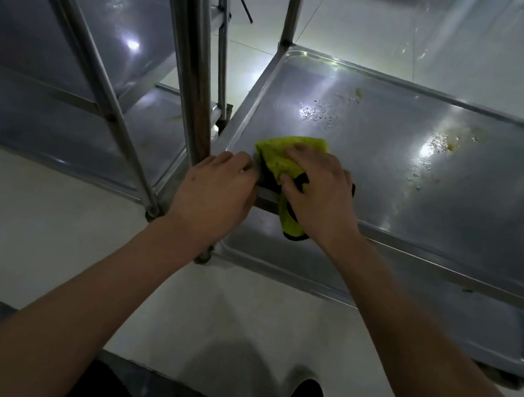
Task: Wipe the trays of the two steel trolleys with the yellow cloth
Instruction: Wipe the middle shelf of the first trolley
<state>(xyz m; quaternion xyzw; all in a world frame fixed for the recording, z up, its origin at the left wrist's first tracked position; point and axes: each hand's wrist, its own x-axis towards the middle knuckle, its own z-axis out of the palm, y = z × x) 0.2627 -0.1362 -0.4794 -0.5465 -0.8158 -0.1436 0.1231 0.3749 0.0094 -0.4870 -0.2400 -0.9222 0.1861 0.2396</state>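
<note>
Head view: right hand (318, 192) lies flat, fingers spread, pressing the yellow cloth (286, 165) onto the near left corner of the steel tray (456, 177); part of the cloth hangs over the rim. Just left of it, the left hand (218, 189) curls round the tray's corner edge. Yellowish stains (441, 143) sit well beyond the right hand. A second trolley (73, 50) stands left of the left hand.

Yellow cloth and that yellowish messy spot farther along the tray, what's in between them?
In the head view, only bare steel tray lies between the yellow cloth and the yellowish spot, with glare and some small droplets.
</note>
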